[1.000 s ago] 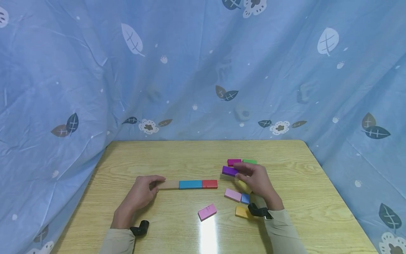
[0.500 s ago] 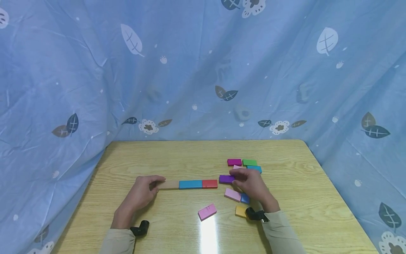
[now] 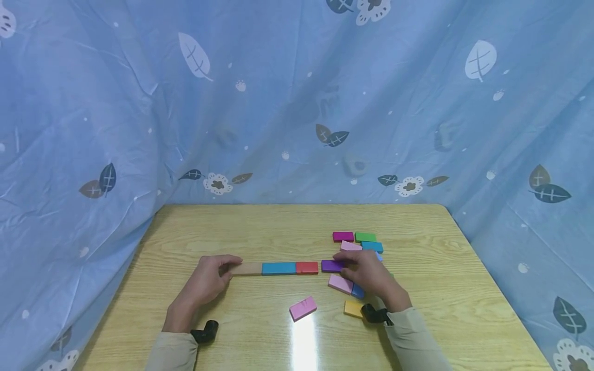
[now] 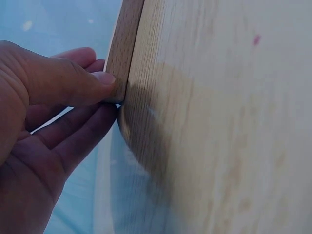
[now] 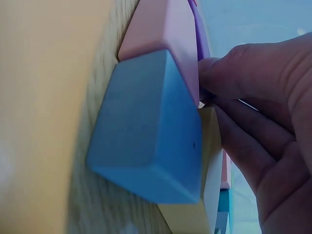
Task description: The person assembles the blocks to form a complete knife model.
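Curtain leaves [image 3: 195,55] mark head view alone; left hand [image 3: 209,278] pinches tan block [image 3: 248,269], right hand [image 3: 371,275] purple block [image 3: 331,266].

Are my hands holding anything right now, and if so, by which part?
Your left hand pinches the plain wooden block at its left end; your right hand grips the purple block by its right end.

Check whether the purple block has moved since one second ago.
Yes: in the head view, the purple block has moved down the picture and slightly left, into line with the unmoved red block, a small gap remaining.
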A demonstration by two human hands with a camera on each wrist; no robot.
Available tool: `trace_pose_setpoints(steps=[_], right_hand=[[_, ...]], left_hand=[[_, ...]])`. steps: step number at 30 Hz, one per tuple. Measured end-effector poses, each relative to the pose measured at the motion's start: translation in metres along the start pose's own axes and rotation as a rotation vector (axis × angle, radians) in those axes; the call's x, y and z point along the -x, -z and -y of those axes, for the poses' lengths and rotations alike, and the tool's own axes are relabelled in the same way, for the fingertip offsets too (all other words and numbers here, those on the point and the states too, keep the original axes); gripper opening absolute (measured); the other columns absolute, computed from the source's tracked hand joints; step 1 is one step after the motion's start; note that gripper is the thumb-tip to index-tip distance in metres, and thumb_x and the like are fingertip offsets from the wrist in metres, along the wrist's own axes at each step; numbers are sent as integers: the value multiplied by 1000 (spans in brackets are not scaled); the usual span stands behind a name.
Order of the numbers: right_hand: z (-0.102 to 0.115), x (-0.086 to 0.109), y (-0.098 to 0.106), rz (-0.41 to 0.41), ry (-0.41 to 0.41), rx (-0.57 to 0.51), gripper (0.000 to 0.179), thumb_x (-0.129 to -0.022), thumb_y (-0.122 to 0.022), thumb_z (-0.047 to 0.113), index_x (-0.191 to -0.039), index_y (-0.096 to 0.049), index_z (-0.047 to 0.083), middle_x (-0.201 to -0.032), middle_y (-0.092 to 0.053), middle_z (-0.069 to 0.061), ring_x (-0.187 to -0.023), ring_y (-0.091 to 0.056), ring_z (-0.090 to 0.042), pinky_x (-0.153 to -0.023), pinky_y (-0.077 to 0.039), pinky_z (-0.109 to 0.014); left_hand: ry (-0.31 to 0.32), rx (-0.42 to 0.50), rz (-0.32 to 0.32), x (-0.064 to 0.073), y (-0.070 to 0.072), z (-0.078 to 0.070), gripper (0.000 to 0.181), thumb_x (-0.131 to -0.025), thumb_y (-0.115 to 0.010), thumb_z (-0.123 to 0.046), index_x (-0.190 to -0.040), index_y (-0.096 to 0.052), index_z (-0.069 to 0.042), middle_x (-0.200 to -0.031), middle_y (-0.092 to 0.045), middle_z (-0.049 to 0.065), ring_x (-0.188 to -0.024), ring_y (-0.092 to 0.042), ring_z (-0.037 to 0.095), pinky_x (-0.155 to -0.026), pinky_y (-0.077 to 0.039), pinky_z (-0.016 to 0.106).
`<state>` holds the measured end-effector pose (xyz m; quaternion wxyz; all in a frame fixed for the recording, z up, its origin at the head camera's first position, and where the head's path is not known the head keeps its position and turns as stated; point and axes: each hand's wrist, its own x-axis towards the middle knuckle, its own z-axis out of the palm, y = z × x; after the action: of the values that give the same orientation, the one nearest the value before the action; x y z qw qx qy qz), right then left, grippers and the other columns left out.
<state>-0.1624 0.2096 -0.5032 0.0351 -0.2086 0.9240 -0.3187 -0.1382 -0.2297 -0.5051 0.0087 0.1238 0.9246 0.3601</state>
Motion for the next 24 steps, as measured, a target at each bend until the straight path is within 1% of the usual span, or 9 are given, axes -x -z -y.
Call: trace_pose_setpoints(steps=[3, 7, 12, 19, 24], right_hand=[[1, -1, -2, 6, -12, -9, 35, -93, -84, 6, -127, -82, 17, -118, -82, 2, -106, -74, -14, -93, -65, -32], [2, -2, -3, -3, 10, -20, 34, -93, -84, 6, -126, -83, 16, -115, -82, 2, -101, -73, -12, -89, -65, -28], [3, -3, -5, -9, 40, -21, 34, -93, -84, 3, -125, -83, 14, -114, -82, 1, -103, -74, -13, -89, -67, -30], [8, -3, -5, 12, 7, -21, 34, -94, -84, 3, -126, -82, 15, -118, -82, 2, -109, -75, -15, -96, -67, -35], [9, -3, -5, 10, 8, -25, 34, -94, -83, 3, -126, -82, 14, -118, -81, 1, -110, -75, -16, -96, -67, -36]], left_hand=[[5, 0, 7, 0, 0, 0, 40, -93, -75, 13, -126, -81, -8, -124, -81, 10, -119, -77, 30, -99, -66, 47], [12, 2, 10, 0, 0, 0, 40, -93, -74, 14, -127, -81, -7, -124, -81, 10, -120, -76, 30, -99, -66, 48], [5, 2, 6, -1, 0, 0, 40, -93, -74, 14, -126, -81, -7, -124, -81, 10, -119, -77, 30, -98, -66, 47], [17, 4, 9, 0, 1, -2, 40, -93, -75, 13, -126, -81, -8, -124, -81, 10, -120, -77, 30, -99, -66, 48], [31, 4, 9, -1, 1, -3, 39, -94, -75, 12, -126, -81, -8, -125, -81, 10, -121, -76, 31, -100, -65, 47]])
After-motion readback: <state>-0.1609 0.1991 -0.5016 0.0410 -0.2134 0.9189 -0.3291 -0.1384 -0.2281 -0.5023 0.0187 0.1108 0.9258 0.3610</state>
